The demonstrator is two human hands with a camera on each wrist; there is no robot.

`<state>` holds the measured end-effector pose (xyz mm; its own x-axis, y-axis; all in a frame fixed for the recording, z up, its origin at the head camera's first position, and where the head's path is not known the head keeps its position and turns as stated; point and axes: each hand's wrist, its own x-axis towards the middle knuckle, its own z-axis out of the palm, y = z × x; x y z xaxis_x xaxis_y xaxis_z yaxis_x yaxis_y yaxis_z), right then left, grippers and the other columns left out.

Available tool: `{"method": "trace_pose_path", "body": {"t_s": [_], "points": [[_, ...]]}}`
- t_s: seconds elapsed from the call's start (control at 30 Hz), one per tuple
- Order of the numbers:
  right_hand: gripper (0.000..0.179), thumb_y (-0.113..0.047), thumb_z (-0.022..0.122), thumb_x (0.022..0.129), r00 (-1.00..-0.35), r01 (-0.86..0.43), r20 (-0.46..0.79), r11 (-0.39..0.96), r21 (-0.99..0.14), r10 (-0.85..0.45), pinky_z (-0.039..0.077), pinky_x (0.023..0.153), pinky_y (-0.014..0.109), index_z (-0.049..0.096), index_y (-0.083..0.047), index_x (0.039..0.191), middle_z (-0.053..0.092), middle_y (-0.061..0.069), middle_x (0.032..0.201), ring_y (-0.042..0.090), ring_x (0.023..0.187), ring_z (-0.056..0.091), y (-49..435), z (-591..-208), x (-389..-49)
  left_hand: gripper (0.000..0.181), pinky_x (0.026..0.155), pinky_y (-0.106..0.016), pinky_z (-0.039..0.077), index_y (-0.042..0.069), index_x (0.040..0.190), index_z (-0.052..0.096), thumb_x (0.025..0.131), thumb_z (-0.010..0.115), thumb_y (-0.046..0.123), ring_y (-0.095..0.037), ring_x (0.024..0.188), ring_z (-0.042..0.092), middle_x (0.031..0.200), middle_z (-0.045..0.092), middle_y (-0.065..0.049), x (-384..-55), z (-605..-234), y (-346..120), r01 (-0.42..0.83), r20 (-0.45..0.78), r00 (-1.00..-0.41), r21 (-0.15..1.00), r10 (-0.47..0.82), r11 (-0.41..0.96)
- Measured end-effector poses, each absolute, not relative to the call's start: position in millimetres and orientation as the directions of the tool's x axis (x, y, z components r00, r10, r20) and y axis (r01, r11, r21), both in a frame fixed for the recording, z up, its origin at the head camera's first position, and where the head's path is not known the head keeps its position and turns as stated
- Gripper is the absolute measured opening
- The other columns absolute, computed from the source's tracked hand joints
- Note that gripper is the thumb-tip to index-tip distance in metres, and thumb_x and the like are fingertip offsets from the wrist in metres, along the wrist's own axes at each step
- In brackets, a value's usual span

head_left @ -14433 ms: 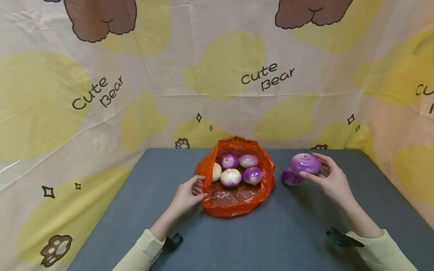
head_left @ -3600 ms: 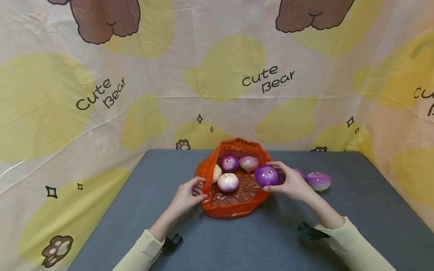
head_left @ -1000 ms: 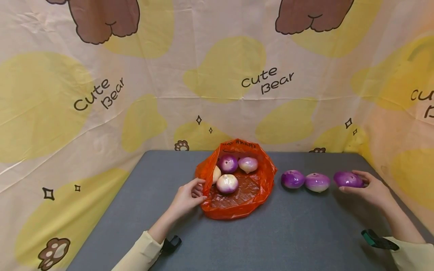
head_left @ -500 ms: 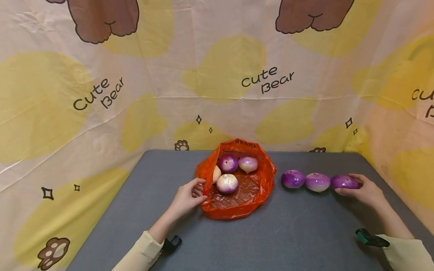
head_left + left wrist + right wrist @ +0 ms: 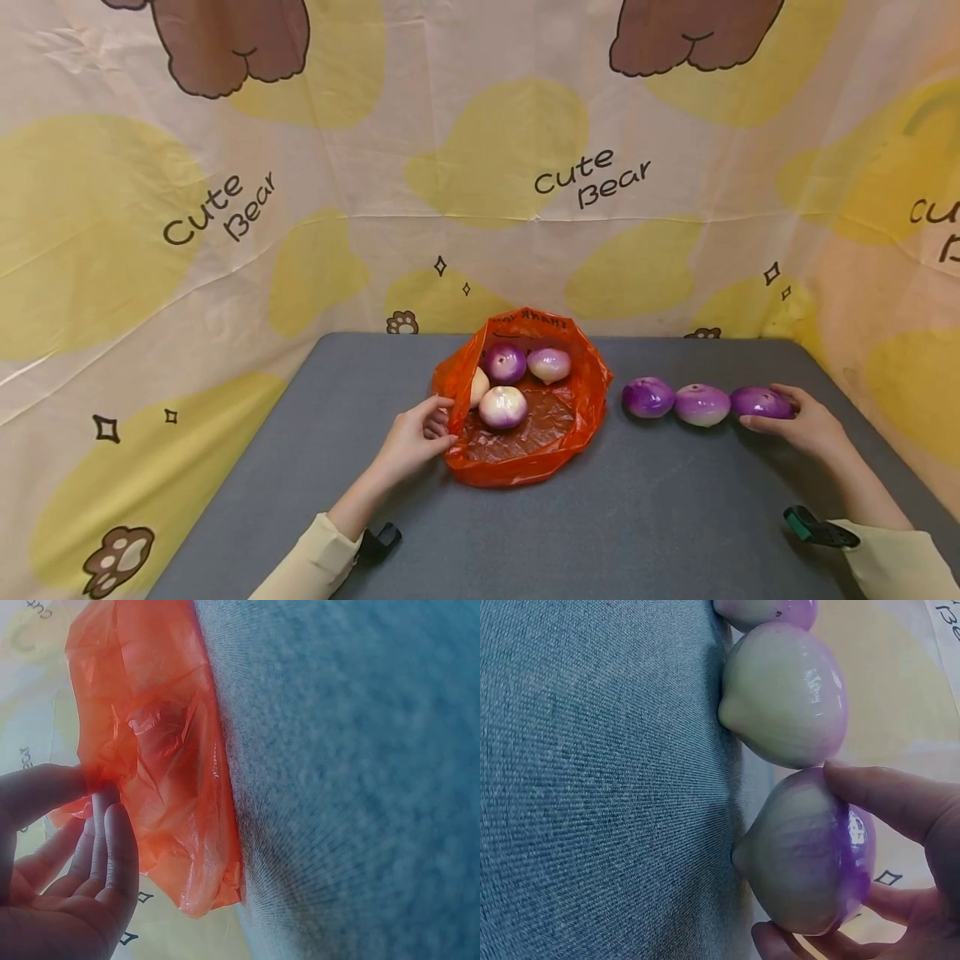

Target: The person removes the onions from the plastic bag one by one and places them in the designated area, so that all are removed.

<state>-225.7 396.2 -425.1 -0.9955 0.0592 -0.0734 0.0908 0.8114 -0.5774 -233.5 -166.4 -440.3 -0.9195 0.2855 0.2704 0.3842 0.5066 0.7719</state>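
My left hand (image 5: 411,437) pinches the left edge of an open orange plastic bag (image 5: 517,475) between thumb and fingers. Inside the bag lie several purple-and-white turnips, among them a mostly white turnip (image 5: 504,407) at the front. Right of the bag, my right hand (image 5: 813,423) grips a purple turnip (image 5: 761,403), thumb on the near side and fingers behind. It is the right end of a row on the table, beside a paler turnip (image 5: 702,405) and a darker turnip (image 5: 648,397). In the right wrist view the gripped turnip (image 5: 802,855) has its pointed tip towards the table.
The grey cloth-covered table (image 5: 555,542) reaches back to a printed curtain (image 5: 480,167) with bears and lettering, which also hangs at both sides. Dark straps (image 5: 380,542) sit on both wrists.
Over the last seconds the right hand has carried a turnip out of the bag to the row's right end. Since one second ago it has slid it left, up against the middle turnip.
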Motion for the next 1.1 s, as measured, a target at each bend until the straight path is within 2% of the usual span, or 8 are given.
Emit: {"method": "trace_pose_path", "body": {"t_s": [1.1], "points": [[0.088, -0.049, 0.059, 0.088, -0.996, 0.070, -0.088, 0.817, -0.572, 0.024, 0.042, 0.082, 0.064, 0.023, 0.014, 0.138, 0.029, 0.046, 0.128, 0.058, 0.107, 0.037, 397.9, -420.1, -222.0, 0.042, 0.069, -0.022, 0.053, 0.009, 0.116, 0.060, 0.077, 0.076, 0.004, -0.013, 0.075, 0.063, 0.088, 0.065, -0.007, -233.2, -440.5, -167.5, 0.365, 0.249, -0.926, 0.782, 0.283, 0.506]]}}
